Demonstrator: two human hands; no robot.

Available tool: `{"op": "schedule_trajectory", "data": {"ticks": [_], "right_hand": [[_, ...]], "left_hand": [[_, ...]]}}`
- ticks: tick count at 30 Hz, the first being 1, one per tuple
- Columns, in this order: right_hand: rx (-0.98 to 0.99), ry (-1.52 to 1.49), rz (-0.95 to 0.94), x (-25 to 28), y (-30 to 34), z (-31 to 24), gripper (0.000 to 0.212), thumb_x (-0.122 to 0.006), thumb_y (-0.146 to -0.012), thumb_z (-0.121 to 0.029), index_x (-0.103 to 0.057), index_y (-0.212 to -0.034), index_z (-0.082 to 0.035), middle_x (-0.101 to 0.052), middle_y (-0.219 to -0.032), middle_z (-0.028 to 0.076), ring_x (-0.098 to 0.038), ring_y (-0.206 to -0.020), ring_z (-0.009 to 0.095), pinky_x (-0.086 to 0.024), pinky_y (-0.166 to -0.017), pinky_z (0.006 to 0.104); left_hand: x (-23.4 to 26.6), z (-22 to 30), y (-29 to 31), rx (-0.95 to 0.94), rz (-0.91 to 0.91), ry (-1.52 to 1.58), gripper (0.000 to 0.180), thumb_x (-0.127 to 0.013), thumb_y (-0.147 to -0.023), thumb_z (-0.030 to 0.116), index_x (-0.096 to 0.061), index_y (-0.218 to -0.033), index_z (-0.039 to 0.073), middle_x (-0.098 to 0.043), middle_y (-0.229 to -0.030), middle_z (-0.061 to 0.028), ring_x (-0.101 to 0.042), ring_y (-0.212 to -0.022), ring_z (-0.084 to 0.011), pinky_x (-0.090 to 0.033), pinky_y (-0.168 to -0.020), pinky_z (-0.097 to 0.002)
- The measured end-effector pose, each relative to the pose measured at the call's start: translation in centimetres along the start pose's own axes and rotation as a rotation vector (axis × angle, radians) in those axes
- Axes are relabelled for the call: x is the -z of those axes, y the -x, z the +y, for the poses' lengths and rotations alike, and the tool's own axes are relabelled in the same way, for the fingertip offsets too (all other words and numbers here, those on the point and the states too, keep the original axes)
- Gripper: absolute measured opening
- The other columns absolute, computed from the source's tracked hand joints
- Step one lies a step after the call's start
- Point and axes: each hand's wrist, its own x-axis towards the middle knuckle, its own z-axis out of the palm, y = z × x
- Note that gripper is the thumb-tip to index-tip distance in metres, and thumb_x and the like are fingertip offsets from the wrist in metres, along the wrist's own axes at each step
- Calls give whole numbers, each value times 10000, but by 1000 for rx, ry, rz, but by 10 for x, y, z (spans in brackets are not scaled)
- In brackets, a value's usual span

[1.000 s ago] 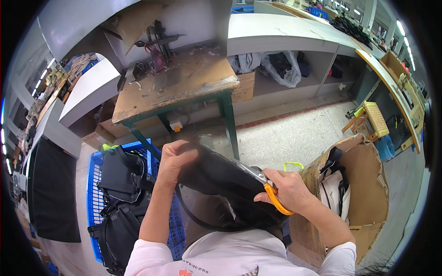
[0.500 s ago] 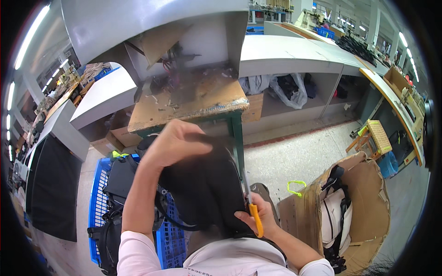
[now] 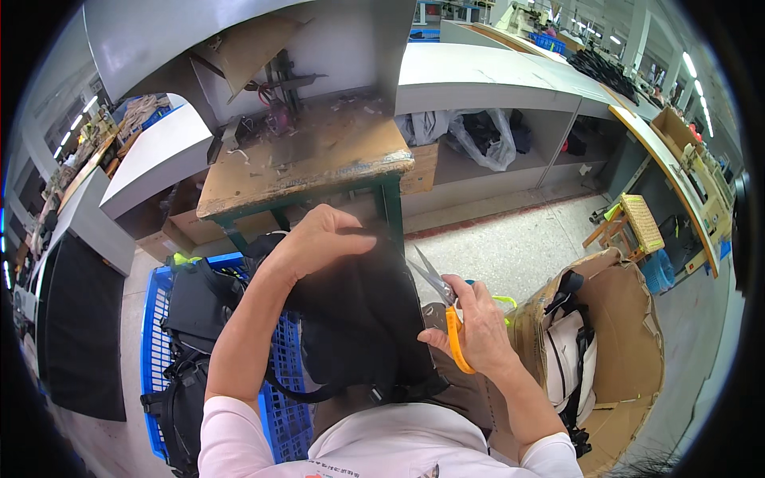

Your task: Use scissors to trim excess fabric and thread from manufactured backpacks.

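Observation:
A black fabric bag [image 3: 358,319] lies across my lap, with a strap and a buckle at its near edge. My left hand [image 3: 323,243] pinches the bag's far upper edge, the fingers closed on the cloth. In my right hand [image 3: 478,331] is a pair of scissors [image 3: 455,334] with orange handles. Their blades stand slightly apart and point away from me, beside the bag's right edge. The bag looks blurred near the left fingertips.
To my left stands a blue plastic basket [image 3: 153,319] with several black bags [image 3: 203,307]. A cardboard box [image 3: 633,334] at the right holds a white and black bag [image 3: 567,358]. Ahead is a worn wooden-topped table [image 3: 319,175] on green legs; a small stool [image 3: 640,227] stands far right.
My right hand has risen a little and moved right with the scissors, whose blades now show apart. My left hand still pinches the bag. The view has shifted slightly.

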Motion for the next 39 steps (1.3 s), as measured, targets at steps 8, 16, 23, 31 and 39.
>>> {"op": "schedule_trajectory", "data": {"ticks": [8,16,23,31,39], "right_hand": [[-11,4,-41,-5,-11,-10,698,-690,-661,-493,-435,-1135,-48,-490,-781,164,-540,-649,297,-458,-541,366],[30,27,-31,-14,-17,-13,606,-634,-726,-483,-458,-1057,-7,-518,-733,185,-566,-649,309,-470,-526,367],[1,14,-64,-25,-17,-9,558,-608,-760,-463,-479,-1029,9,-542,-670,172,-571,-598,311,-473,-546,355],[-12,-22,-22,-22,-23,-15,574,-616,-757,-443,-468,-1066,17,-564,-733,171,-572,-660,339,-466,-598,375],[24,-131,-64,-30,-22,-5,517,-611,-767,-444,-490,-996,4,-566,-735,200,-599,-662,332,-492,-572,376]], "left_hand": [[2,-6,0,50,25,13,188,-663,-752,149,-606,-647,4,-470,-587,74,-384,-550,-7,-304,-489,-185],[2,-17,0,68,18,106,170,-659,-756,144,-642,-703,-17,-529,-611,48,-437,-569,-20,-353,-519,-179],[3,-25,0,69,52,121,164,-656,-757,142,-644,-709,-15,-526,-610,49,-430,-569,-17,-345,-512,-181],[6,-18,3,-60,-9,-23,264,-641,-749,199,-599,-724,-61,-510,-593,-11,-418,-590,-47,-353,-535,-229],[7,-20,7,-81,-45,-39,353,-624,-730,245,-569,-762,-103,-546,-610,-120,-465,-622,-117,-407,-595,-293]]}}
